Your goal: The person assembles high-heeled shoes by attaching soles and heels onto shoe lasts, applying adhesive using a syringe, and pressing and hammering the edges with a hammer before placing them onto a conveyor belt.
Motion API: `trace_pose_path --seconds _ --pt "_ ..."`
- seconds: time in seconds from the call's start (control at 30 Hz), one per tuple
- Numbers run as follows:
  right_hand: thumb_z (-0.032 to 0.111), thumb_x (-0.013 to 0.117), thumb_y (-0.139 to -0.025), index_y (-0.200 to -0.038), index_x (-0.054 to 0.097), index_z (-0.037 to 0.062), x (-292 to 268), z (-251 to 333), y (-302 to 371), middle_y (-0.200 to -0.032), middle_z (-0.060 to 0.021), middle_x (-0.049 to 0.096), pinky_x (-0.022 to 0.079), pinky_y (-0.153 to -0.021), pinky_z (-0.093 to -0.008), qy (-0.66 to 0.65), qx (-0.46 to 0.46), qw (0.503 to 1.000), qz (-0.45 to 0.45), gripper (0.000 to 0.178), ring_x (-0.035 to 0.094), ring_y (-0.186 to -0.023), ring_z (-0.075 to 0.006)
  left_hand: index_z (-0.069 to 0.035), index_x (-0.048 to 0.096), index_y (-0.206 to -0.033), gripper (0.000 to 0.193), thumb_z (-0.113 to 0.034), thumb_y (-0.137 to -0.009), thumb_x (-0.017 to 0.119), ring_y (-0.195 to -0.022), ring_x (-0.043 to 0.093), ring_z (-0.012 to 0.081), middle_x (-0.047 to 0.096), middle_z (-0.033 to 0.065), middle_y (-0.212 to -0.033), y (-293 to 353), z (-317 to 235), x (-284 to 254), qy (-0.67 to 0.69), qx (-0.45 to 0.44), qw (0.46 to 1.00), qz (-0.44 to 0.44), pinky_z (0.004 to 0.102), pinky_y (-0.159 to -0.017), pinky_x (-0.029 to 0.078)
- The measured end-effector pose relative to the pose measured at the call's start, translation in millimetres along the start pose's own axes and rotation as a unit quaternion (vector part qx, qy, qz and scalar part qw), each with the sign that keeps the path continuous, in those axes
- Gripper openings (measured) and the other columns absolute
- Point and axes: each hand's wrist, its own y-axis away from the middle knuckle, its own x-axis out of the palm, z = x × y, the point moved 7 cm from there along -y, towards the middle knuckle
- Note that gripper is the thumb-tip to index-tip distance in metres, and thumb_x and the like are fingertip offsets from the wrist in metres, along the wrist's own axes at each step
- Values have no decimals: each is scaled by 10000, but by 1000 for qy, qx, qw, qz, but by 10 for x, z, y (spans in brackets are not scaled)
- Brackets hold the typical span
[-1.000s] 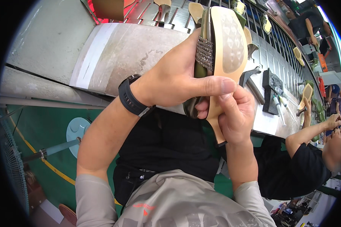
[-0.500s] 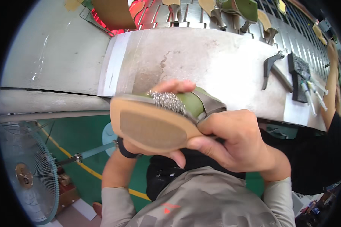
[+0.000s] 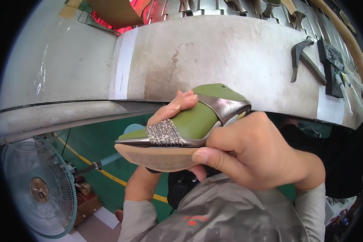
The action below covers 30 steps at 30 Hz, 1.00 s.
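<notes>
A women's sandal (image 3: 155, 157) is held sideways in front of me, stretched over a green shoe last (image 3: 193, 119). It has a glittering silver strap (image 3: 164, 133) across the forefoot, a shiny bronze strap (image 3: 226, 107) round the heel end and a tan sole. My left hand (image 3: 175, 108) wraps the shoe from behind; its fingertips rest on the last, and a thumb shows below the sole. My right hand (image 3: 254, 151) is closed round the shank near the heel, thumb pressed against the sole's edge. The curled fingers of that hand are partly hidden.
Beyond the shoe lies a pale worktable (image 3: 213, 52). On its right are lasting pincers (image 3: 306, 60), a dark block (image 3: 330, 66) and several syringes (image 3: 345, 86). A slatted conveyor with shoes runs behind. A fan (image 3: 38, 187) stands at left; another person's arm (image 3: 345, 28) reaches in.
The shoe has turned so that its sole faces further down and the green last and straps show more. Both hands keep their hold. The view has shifted slightly.
</notes>
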Motion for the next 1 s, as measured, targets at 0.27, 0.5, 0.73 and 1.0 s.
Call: trace_pose_path --seconds 0.27,0.5,0.73,1.0 --pt "322 806 -959 -748 755 -34 -185 -308 17 -587 -36 638 397 -513 -292 -112 161 973 118 417 493 -580 -70 -103 444 -1536 1190 -449 -566 1040 -1417 539 376 566 173 -1519 -271 -192 167 -29 2 998 60 552 -1271 268" --pt "316 688 -1059 -936 772 -77 -590 -359 113 -755 -60 735 552 -620 -275 -121 99 987 -47 420 703 -734 -102 23 388 -1571 1200 -398 -641 1019 -1427 510 262 505 189 -1566 -1027 114 162 43 -99 993 48 400 -1196 400" --pt "357 550 -1118 -1229 661 -82 -413 -637 34 -1090 -203 760 625 -899 -400 -495 70 808 -313 466 756 -1002 -278 -9 399 -1581 975 -153 -755 897 -1440 494 436 446 269 -1594 -604 437 539 -221 4 975 22 472 -1184 433" --pt "76 819 -842 -1078 767 -44 -561 238 607 -989 -177 792 618 -834 -420 213 -144 945 -202 270 773 -882 -282 -4 623 -1396 687 -62 -771 904 -1255 651 239 681 114 -1342 -903 601 -17 -136 -150 970 132 380 -1090 507"
